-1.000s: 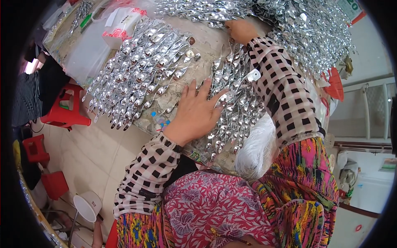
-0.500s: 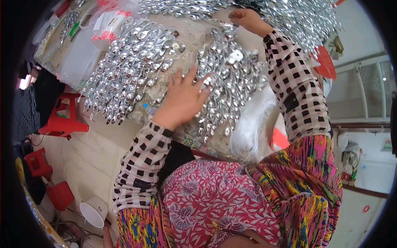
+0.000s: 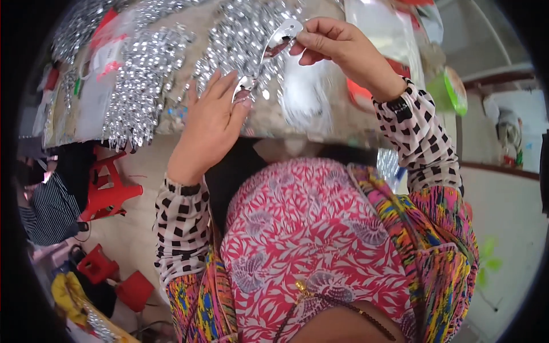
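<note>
Between my hands is a mirror-bright silver metal piece, with a broad rounded end, a small hole near its tip and a narrow middle. My right hand is closed, pinching the broad upper end between thumb and fingers. At the lower end, my left hand has its thumb and fingertips closed on the shiny metal. Just beyond them, a pile of similar silver pieces covers the table. Another such pile lies farther left. Beneath my right hand is a whitish, glossy bundle.
A white and red packet and clear plastic lie at the table's left. Red material and a green packet are to the right. Red stools stand on the floor at left, near a person in striped clothing.
My right hand has come back from the far piles toward me and now pinches a silver piece. My left hand has left the pile and taken its lower end. The view has shifted.
</note>
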Demonstrator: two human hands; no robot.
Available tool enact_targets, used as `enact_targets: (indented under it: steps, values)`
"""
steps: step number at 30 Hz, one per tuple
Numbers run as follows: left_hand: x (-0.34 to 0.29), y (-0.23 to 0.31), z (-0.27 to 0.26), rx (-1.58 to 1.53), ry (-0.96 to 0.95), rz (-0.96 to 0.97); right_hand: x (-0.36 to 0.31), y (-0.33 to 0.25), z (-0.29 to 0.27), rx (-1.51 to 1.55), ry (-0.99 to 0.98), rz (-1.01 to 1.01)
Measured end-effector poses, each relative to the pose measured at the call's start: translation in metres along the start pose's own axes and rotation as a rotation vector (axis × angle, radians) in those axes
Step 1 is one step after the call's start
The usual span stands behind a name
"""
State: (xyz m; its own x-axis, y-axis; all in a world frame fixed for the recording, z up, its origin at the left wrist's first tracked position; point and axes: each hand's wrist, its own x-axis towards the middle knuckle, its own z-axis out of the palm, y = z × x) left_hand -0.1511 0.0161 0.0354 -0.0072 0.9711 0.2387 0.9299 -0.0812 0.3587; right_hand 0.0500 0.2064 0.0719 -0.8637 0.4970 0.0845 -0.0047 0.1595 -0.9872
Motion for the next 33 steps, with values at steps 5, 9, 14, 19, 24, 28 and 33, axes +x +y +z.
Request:
enact_targets:
  steps: [5,9,14,19,24,28,33]
  values:
    - [-0.037,0.025,0.032,-0.02,-0.156,0.02,-0.077,0.033,0.024,0.132,0.162,-0.001]
    - [-0.056,0.038,0.054,-0.009,-0.254,0.039,-0.112,0.073,0.044,0.267,0.209,0.08]
    - [-0.054,0.058,0.064,-0.302,-0.24,-0.09,-0.133,0.111,0.071,0.47,0.274,0.208]
    - [-0.056,0.054,0.094,-0.651,-0.143,-0.275,-0.13,0.111,0.074,0.489,0.18,0.243]
    - [-0.057,0.034,0.094,-0.639,-0.121,-0.433,-0.127,0.126,0.03,-0.557,0.332,-0.106]
    - [-0.058,0.024,0.095,-0.836,-0.096,-0.58,-0.118,0.129,0.009,-1.011,0.305,-0.346]
    - [-0.057,0.022,0.092,-0.939,-0.079,-0.579,-0.103,0.123,0.003,-1.051,0.103,-0.43]
